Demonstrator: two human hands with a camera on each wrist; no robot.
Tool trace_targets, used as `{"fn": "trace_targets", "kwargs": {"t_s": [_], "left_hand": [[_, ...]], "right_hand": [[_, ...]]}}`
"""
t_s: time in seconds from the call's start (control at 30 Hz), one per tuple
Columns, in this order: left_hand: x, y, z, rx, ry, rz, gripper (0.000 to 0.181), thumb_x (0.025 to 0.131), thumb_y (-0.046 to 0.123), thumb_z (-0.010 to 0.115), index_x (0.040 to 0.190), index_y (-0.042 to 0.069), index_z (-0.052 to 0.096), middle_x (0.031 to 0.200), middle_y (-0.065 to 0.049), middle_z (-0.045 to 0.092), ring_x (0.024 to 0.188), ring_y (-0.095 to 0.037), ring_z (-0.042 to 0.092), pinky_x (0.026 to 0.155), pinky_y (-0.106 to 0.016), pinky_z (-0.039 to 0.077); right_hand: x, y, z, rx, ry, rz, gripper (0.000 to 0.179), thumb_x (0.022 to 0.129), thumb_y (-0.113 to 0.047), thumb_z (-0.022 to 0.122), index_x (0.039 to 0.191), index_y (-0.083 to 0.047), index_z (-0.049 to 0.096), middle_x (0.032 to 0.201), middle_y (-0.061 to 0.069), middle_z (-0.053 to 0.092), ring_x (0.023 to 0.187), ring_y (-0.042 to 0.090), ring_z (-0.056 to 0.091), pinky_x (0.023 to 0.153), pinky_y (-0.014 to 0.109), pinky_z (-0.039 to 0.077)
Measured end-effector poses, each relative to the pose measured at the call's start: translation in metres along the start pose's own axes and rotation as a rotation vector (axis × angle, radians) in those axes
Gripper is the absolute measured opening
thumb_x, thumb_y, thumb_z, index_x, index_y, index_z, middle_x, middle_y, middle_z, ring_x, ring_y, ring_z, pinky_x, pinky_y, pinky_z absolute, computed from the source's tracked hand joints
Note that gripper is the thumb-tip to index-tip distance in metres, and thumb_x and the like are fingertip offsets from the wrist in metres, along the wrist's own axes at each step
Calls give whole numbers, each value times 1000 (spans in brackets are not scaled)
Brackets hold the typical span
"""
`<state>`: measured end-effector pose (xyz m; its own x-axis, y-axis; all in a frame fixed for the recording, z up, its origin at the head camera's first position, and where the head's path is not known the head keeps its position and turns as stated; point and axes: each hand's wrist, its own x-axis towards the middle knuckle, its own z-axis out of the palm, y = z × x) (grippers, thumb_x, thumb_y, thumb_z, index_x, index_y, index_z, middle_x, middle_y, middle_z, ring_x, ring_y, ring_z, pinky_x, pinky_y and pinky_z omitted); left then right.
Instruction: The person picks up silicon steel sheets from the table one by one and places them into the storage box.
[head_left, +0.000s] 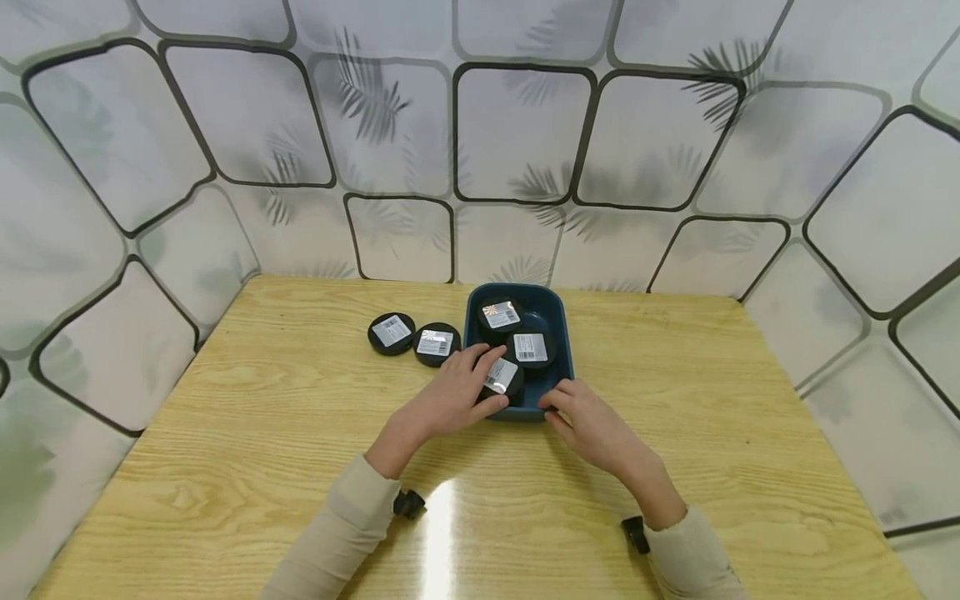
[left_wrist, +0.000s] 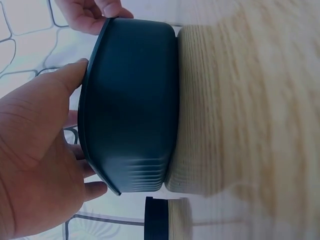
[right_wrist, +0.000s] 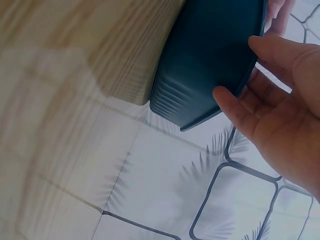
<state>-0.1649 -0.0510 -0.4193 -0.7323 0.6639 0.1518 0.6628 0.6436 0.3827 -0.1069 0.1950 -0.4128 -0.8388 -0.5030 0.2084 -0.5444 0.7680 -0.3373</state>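
Observation:
A dark blue plastic bin (head_left: 558, 312) stands on the table with three flat round black containers in it, each with a white label on top. My left hand (head_left: 450, 396) reaches over its front left rim and holds the nearest container (head_left: 504, 377) between thumb and fingers. The left wrist view shows the thumb of my left hand (left_wrist: 37, 165) at the rim; the bin's wall hides the container there. With thumb and fingers, my right hand (head_left: 592, 421) grips the front right corner of the bin. In the right wrist view, my right hand (right_wrist: 280, 110) has fingers on both sides of the rim.
Left of the bin, two more round containers, a left one (head_left: 392, 333) and a right one (head_left: 437, 343), lie on the wooden table (head_left: 225, 450). Patterned wall covering (head_left: 397, 125) encloses the table's back and sides. Small black devices sit at both wrists.

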Motion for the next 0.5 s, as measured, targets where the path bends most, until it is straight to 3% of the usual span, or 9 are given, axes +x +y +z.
{"fn": "trace_targets", "kwargs": {"t_s": [0.2, 0.5], "left_hand": [[-3, 0, -2, -33, -33, -20, 73, 100, 45, 54, 157, 11, 24, 156, -24, 27, 145, -39, 28, 116, -56, 24], [-6, -2, -8, 13, -23, -38, 74, 100, 46, 56, 158, 14, 24, 160, -24, 21, 147, -40, 22, 117, -56, 21]], "right_hand": [[0, -1, 0, 1, -1, 3, 10, 90, -4, 71, 100, -7, 72, 95, 1, 61, 89, 17, 56, 80, 37, 52], [0, -1, 1, -2, 0, 3, 10, 90, -3, 70, 99, -7, 71, 94, 0, 61, 89, 17, 56, 80, 38, 52]]}}
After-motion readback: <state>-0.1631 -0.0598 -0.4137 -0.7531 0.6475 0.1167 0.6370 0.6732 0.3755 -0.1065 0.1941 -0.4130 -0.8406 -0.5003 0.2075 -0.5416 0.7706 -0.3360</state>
